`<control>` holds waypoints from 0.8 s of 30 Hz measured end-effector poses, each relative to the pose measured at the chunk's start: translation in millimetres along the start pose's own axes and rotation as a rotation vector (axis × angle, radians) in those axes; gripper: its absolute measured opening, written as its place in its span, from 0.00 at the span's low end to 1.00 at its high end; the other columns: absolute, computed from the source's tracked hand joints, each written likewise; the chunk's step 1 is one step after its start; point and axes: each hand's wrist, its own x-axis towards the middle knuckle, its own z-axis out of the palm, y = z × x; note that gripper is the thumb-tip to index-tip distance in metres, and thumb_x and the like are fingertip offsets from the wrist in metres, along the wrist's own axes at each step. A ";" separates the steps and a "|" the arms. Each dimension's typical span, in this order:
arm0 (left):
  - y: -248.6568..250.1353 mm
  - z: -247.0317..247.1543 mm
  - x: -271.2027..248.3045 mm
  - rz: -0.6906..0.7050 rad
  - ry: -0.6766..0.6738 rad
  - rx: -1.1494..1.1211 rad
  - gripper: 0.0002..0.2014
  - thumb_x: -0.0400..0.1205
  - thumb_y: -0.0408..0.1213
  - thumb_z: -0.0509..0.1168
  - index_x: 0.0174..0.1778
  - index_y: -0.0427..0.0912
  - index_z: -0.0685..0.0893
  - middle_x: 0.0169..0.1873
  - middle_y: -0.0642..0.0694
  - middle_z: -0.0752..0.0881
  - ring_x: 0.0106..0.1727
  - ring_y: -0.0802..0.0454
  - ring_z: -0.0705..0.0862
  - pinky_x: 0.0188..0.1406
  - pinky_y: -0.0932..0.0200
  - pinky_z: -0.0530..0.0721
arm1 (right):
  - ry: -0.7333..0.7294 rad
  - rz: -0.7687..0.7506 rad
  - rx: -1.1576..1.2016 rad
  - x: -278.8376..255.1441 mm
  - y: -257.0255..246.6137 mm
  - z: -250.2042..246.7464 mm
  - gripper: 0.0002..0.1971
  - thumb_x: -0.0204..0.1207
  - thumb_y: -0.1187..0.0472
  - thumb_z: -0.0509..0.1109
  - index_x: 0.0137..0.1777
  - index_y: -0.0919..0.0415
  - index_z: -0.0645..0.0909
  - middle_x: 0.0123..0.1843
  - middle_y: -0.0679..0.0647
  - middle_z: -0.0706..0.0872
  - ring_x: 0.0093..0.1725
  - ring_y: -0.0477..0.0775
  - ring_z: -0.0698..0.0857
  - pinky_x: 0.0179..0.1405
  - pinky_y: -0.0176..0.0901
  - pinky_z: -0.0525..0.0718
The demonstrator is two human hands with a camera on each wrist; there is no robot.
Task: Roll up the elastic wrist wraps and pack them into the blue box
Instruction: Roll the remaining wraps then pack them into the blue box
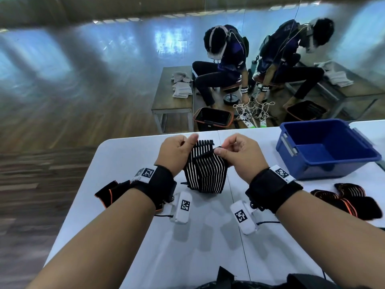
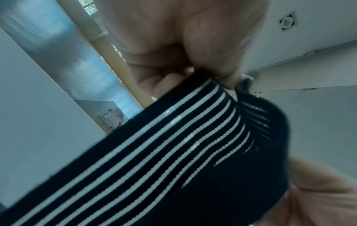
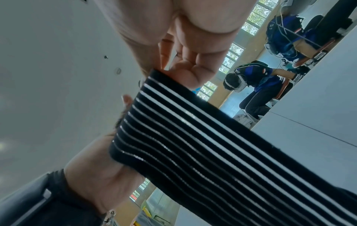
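A black elastic wrist wrap with thin white stripes (image 1: 205,170) hangs between both hands above the white table (image 1: 208,247), its lower end touching the tabletop. My left hand (image 1: 179,151) pinches the wrap's top left edge. My right hand (image 1: 237,151) pinches the top right edge, where the band folds over. The left wrist view shows the striped wrap (image 2: 154,160) under the curled fingers (image 2: 173,79). The right wrist view shows the striped wrap (image 3: 203,145) pinched by the fingers (image 3: 185,73). The blue box (image 1: 325,149) stands open at the right with a bare floor.
More black wraps with orange stripes (image 1: 350,199) lie on the table at the right, below the box. One black and orange wrap (image 1: 108,192) lies at the left table edge. A mirror wall behind shows a seated person (image 1: 225,65) and a bench with towels (image 1: 181,84).
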 end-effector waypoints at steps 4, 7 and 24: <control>6.0 4.4 -12.5 -0.033 -0.055 -0.200 0.18 0.74 0.46 0.81 0.52 0.45 0.82 0.30 0.46 0.87 0.30 0.55 0.86 0.31 0.58 0.83 | 0.049 -0.002 -0.036 -3.0 4.7 6.3 0.09 0.75 0.64 0.79 0.42 0.61 0.80 0.31 0.57 0.84 0.30 0.54 0.82 0.28 0.48 0.83; 10.8 1.8 -16.6 -0.021 -0.072 -0.310 0.16 0.77 0.30 0.78 0.58 0.44 0.84 0.40 0.42 0.90 0.36 0.54 0.89 0.32 0.60 0.87 | 0.090 -0.008 -0.092 -3.9 6.3 5.3 0.07 0.76 0.62 0.77 0.42 0.59 0.80 0.33 0.57 0.83 0.33 0.54 0.82 0.35 0.54 0.84; 39.3 -1.2 -24.2 0.013 -0.169 -0.353 0.12 0.90 0.39 0.61 0.59 0.37 0.87 0.43 0.43 0.89 0.42 0.50 0.88 0.40 0.50 0.90 | 0.195 -0.179 -0.269 -5.0 -25.4 11.0 0.05 0.73 0.66 0.77 0.45 0.56 0.90 0.40 0.45 0.90 0.43 0.44 0.89 0.51 0.45 0.88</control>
